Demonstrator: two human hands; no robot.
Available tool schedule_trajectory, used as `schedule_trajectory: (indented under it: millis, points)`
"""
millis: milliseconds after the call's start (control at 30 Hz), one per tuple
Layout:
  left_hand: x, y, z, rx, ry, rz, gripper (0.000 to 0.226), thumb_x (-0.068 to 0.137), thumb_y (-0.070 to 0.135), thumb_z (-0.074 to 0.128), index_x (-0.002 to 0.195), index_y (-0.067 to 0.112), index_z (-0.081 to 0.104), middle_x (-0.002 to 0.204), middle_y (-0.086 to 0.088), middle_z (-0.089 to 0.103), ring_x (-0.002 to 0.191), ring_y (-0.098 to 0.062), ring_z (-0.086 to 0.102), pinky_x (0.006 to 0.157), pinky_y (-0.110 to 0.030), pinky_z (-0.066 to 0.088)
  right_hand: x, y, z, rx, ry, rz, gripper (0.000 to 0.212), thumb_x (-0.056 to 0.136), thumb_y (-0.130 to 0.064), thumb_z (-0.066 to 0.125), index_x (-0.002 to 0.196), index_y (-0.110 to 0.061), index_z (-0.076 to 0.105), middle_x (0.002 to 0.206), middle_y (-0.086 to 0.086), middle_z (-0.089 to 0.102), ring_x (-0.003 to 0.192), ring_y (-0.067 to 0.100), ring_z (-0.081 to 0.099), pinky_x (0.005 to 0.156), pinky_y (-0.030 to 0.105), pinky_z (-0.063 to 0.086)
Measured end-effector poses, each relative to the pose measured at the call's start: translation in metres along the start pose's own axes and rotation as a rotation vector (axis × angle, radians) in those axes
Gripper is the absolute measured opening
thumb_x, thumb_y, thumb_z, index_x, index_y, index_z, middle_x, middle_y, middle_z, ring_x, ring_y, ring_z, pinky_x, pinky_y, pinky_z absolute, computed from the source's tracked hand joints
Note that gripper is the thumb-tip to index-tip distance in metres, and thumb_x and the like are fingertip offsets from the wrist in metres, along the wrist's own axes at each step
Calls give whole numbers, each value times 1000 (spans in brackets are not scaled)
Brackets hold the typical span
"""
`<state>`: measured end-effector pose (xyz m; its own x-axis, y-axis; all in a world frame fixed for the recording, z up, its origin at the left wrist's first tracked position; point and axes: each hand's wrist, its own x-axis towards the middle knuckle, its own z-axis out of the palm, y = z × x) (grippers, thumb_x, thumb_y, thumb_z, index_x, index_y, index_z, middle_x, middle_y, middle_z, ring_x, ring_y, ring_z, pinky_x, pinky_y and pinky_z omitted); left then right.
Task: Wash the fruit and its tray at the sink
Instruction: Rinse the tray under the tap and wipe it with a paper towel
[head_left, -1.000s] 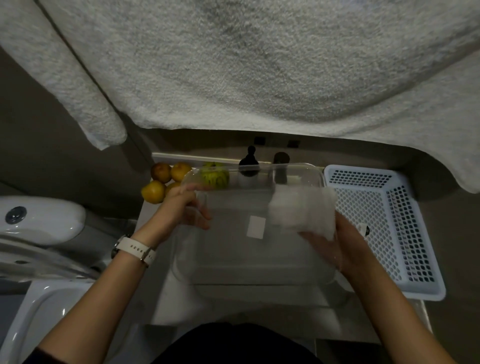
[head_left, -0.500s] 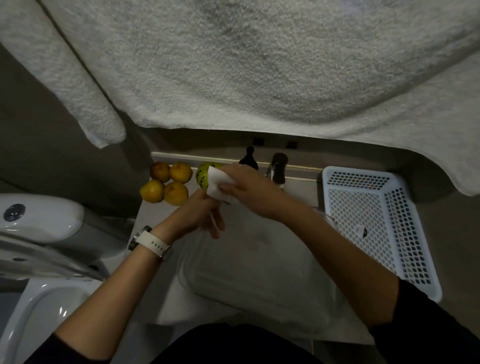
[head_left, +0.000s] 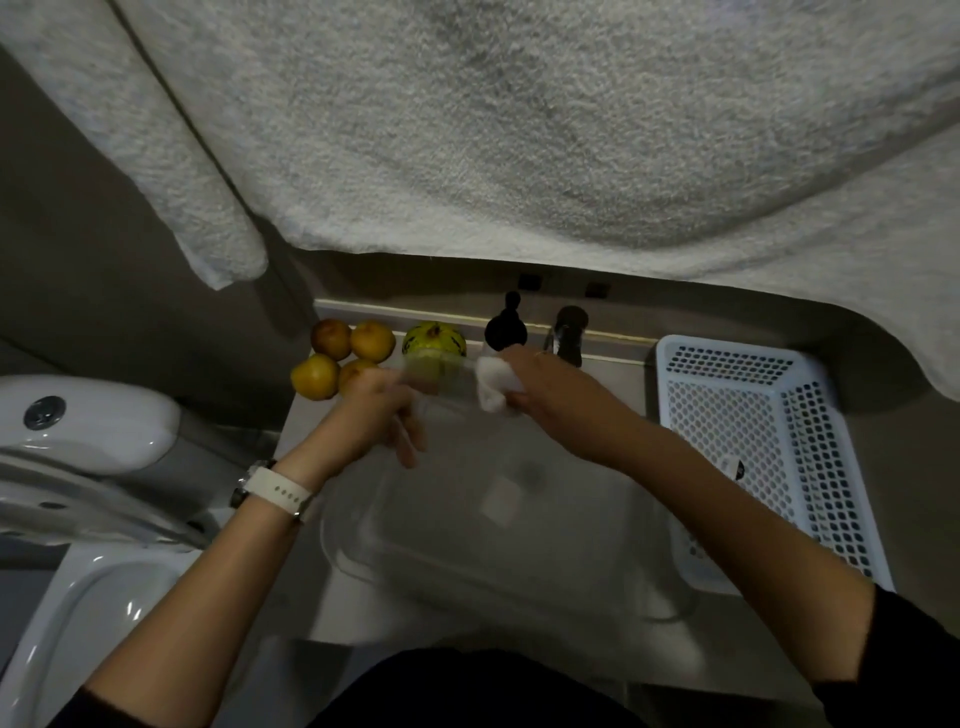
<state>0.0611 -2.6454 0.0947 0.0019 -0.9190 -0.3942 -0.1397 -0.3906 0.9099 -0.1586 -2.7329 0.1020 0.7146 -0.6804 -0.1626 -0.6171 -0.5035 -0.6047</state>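
A clear plastic tray (head_left: 498, 545) with a small white label is held over the sink, tilted with its far rim raised. My left hand (head_left: 374, 415) grips that rim at the far left corner. My right hand (head_left: 540, 384) is closed on a crumpled white cloth (head_left: 493, 384) and presses it against the tray's far rim. Several yellow-brown fruits (head_left: 343, 358) and one green fruit (head_left: 434, 338) lie on the counter behind the tray, at the back left. The sink below is mostly hidden by the tray and my arms.
A black-topped bottle (head_left: 506, 327) and a metal tap (head_left: 569, 332) stand at the back edge. A white perforated basket (head_left: 810, 447) sits to the right. A toilet (head_left: 83, 431) is on the left. A grey towel (head_left: 519, 130) hangs overhead.
My right hand with the cloth went from the tray's right side to its far left corner, then slid right along the far rim. The tray has tipped away from upright.
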Motion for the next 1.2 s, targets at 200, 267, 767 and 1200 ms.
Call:
schedule_trajectory:
  millis: [200, 267, 767, 1200]
  points:
    - [-2, -6, -19, -26, 38, 4, 26, 101, 6, 37, 116, 2, 58, 70, -21, 63, 59, -36, 64, 49, -36, 56, -21, 35, -1, 175, 5, 139, 14, 93, -34, 57, 106, -32, 53, 101, -9, 50, 88, 9, 50, 81, 26, 39]
    - [-2, -8, -24, -31, 77, -28, 26, 99, 3, 38, 116, -2, 57, 70, -23, 61, 59, -38, 63, 50, -37, 56, -30, 43, -7, 183, 6, 139, 13, 94, -35, 56, 105, -32, 50, 106, -4, 51, 92, 13, 51, 84, 31, 42]
    - [-34, -60, -36, -271, 340, -179, 29, 97, 5, 38, 120, 7, 55, 76, -18, 65, 57, -25, 66, 48, -30, 56, -80, 146, -52, 1264, 903, 693, 38, 99, -34, 48, 131, -14, 53, 129, 8, 61, 111, 21, 62, 98, 40, 50]
    - [-19, -44, 35, -435, 424, -141, 22, 95, 5, 42, 110, 13, 56, 74, -16, 65, 62, -32, 66, 51, -33, 56, -9, 183, -27, 534, 761, 881, 42, 102, -29, 43, 127, 2, 56, 127, 25, 57, 115, 37, 56, 99, 44, 45]
